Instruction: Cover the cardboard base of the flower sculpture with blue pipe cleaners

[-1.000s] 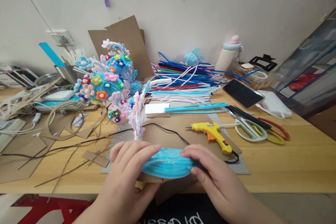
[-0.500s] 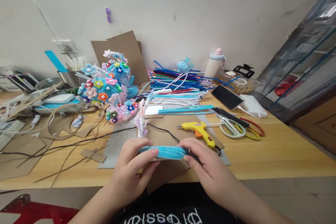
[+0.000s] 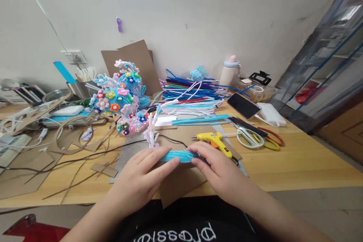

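Observation:
Between my two hands is a flat piece wrapped in light blue pipe cleaners (image 3: 181, 156), held edge-on above the front of the table. My left hand (image 3: 144, 172) grips its left end, with fingers over the top and along the near side. At the right end, my right hand (image 3: 214, 166) pinches it between thumb and fingers. A stem of white and lilac pipe-cleaner flowers (image 3: 152, 134) rises just beyond my left hand. Past my right hand lies a yellow glue gun (image 3: 214, 140). Brown cardboard (image 3: 177, 187) shows beneath the piece.
A colourful pipe-cleaner flower sculpture (image 3: 121, 100) stands at the back left. Behind are bundles of pipe cleaners (image 3: 190, 92). Scissors (image 3: 251, 136), a phone (image 3: 244, 105) and a white power bank (image 3: 271, 114) lie right. A black cord (image 3: 107, 147) crosses cardboard scraps on the left.
Both hands have lifted the blue piece slightly away from me. My left hand has slid further over it, its fingers now lying flatter across the top. The view has shifted a little.

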`<action>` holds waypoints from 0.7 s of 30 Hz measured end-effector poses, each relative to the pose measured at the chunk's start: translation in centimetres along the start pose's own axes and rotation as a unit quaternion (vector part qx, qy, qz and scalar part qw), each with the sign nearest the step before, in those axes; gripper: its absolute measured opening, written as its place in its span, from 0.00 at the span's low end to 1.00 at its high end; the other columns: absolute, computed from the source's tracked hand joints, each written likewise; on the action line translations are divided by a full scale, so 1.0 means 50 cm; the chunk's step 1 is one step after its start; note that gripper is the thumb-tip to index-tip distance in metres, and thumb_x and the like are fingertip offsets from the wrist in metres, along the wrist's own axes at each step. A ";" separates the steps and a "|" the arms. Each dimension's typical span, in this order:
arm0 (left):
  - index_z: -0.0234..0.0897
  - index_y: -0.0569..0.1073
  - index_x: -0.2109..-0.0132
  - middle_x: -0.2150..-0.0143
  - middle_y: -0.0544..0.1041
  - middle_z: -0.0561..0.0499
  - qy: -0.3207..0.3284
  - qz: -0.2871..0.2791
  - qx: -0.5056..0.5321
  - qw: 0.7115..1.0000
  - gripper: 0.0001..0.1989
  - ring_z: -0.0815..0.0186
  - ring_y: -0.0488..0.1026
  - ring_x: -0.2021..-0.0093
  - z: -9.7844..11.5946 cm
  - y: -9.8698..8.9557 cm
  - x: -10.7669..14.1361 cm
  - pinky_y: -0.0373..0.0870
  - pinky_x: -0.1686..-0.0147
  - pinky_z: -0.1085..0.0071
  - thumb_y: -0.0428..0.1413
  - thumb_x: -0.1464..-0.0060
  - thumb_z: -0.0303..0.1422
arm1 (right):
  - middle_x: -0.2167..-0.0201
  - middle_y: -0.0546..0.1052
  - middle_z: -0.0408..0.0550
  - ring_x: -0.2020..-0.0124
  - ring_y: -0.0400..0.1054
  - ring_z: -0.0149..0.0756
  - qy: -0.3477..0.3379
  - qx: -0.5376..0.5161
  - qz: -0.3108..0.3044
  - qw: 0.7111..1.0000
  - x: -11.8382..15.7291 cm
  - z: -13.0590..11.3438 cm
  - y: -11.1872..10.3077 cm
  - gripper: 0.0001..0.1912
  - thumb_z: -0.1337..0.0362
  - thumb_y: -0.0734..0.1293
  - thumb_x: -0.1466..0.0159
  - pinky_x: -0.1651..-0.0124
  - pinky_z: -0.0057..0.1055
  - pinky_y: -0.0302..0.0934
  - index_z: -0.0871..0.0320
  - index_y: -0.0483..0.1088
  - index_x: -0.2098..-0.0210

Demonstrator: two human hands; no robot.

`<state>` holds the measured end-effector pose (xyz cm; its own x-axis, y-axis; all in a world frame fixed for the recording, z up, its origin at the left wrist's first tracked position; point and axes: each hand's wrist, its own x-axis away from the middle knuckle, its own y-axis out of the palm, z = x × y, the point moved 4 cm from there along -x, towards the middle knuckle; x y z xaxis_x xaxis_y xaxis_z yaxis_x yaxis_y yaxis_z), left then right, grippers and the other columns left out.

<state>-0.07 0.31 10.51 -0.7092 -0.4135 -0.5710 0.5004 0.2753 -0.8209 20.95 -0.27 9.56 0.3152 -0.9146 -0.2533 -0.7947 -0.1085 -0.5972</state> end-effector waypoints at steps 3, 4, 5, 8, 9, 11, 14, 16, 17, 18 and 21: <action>0.42 0.68 0.39 0.41 0.72 0.42 0.000 -0.011 -0.006 1.000 0.24 0.59 0.72 0.45 0.010 -0.005 -0.002 0.73 0.48 0.63 0.51 0.39 0.20 | 0.52 0.74 0.50 0.49 0.67 0.44 0.000 -0.006 -0.008 1.000 0.002 -0.001 0.000 0.11 0.65 0.59 0.29 0.45 0.45 0.61 0.55 0.68 0.49; 0.41 0.68 0.39 0.41 0.71 0.42 -0.004 -0.014 -0.003 1.000 0.23 0.59 0.72 0.44 0.015 -0.008 -0.004 0.73 0.48 0.63 0.52 0.39 0.20 | 0.52 0.74 0.50 0.49 0.67 0.43 0.000 -0.009 -0.010 1.000 0.002 -0.003 0.000 0.10 0.65 0.59 0.29 0.46 0.45 0.62 0.55 0.68 0.49; 0.41 0.68 0.40 0.41 0.71 0.42 -0.013 -0.017 0.007 1.000 0.22 0.59 0.71 0.44 0.020 -0.010 -0.006 0.73 0.48 0.63 0.52 0.39 0.21 | 0.52 0.74 0.50 0.50 0.67 0.43 0.000 -0.012 -0.014 1.000 0.002 -0.006 0.000 0.10 0.66 0.59 0.28 0.46 0.44 0.62 0.55 0.68 0.49; 0.42 0.69 0.43 0.41 0.69 0.44 -0.076 -0.014 0.087 0.993 0.17 0.61 0.70 0.42 0.030 -0.021 -0.016 0.72 0.46 0.66 0.53 0.38 0.24 | 0.54 0.74 0.48 0.52 0.68 0.40 -0.001 -0.022 -0.027 0.999 0.000 -0.018 0.000 0.10 0.67 0.59 0.28 0.50 0.40 0.63 0.55 0.68 0.50; 0.43 0.70 0.46 0.43 0.70 0.46 -0.109 -0.007 0.118 0.987 0.15 0.64 0.71 0.44 0.031 -0.025 -0.022 0.72 0.47 0.68 0.53 0.38 0.25 | 0.55 0.74 0.47 0.54 0.68 0.39 -0.001 -0.026 -0.033 0.999 -0.001 -0.023 0.000 0.09 0.67 0.59 0.28 0.51 0.38 0.63 0.54 0.68 0.51; 0.44 0.71 0.54 0.51 0.73 0.51 -0.170 -0.002 0.166 0.971 0.09 0.68 0.73 0.51 0.027 -0.030 -0.035 0.73 0.54 0.73 0.54 0.38 0.25 | 0.57 0.74 0.45 0.56 0.68 0.37 -0.001 -0.034 -0.044 0.998 -0.003 -0.034 0.002 0.08 0.68 0.60 0.28 0.54 0.37 0.63 0.54 0.68 0.53; 0.45 0.71 0.59 0.60 0.73 0.55 -0.225 -0.037 0.211 0.951 0.04 0.70 0.73 0.60 0.017 -0.031 -0.057 0.71 0.63 0.75 0.55 0.38 0.29 | 0.57 0.73 0.45 0.57 0.68 0.37 -0.008 -0.041 -0.055 0.998 -0.005 -0.049 0.004 0.07 0.69 0.61 0.29 0.55 0.36 0.63 0.55 0.69 0.54; 0.47 0.72 0.57 0.61 0.73 0.56 -0.251 -0.070 0.239 0.935 0.04 0.69 0.73 0.61 0.009 -0.029 -0.066 0.70 0.64 0.74 0.54 0.38 0.32 | 0.57 0.73 0.46 0.56 0.67 0.37 -0.010 -0.042 -0.055 0.998 -0.007 -0.054 0.005 0.08 0.70 0.60 0.29 0.55 0.37 0.62 0.55 0.69 0.54; 0.47 0.72 0.58 0.62 0.73 0.56 -0.266 -0.084 0.253 0.926 0.03 0.69 0.73 0.61 0.005 -0.028 -0.068 0.69 0.64 0.73 0.54 0.38 0.33 | 0.57 0.73 0.46 0.56 0.67 0.37 -0.010 -0.044 -0.056 0.997 -0.008 -0.054 0.005 0.08 0.70 0.60 0.29 0.55 0.37 0.62 0.56 0.69 0.54; 0.47 0.73 0.59 0.62 0.73 0.56 -0.281 -0.093 0.266 0.917 0.03 0.68 0.73 0.61 0.002 -0.027 -0.068 0.68 0.65 0.73 0.54 0.38 0.34 | 0.57 0.73 0.46 0.56 0.67 0.37 -0.010 -0.051 -0.060 0.997 -0.009 -0.053 0.006 0.08 0.70 0.60 0.29 0.55 0.37 0.63 0.56 0.69 0.55; 0.44 0.72 0.63 0.64 0.72 0.56 -0.316 -0.103 0.297 0.895 0.05 0.66 0.72 0.62 -0.005 -0.023 -0.064 0.66 0.64 0.71 0.56 0.40 0.37 | 0.53 0.72 0.45 0.51 0.66 0.37 -0.020 -0.086 -0.047 0.995 -0.005 -0.045 0.007 0.09 0.69 0.62 0.30 0.50 0.36 0.62 0.54 0.68 0.52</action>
<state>1.48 1.50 13.29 -0.4874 -0.8629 -0.1336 0.7008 -0.2953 -0.6493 19.45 -0.95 11.13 0.4105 -0.8811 -0.2348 -0.8367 -0.2615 -0.4813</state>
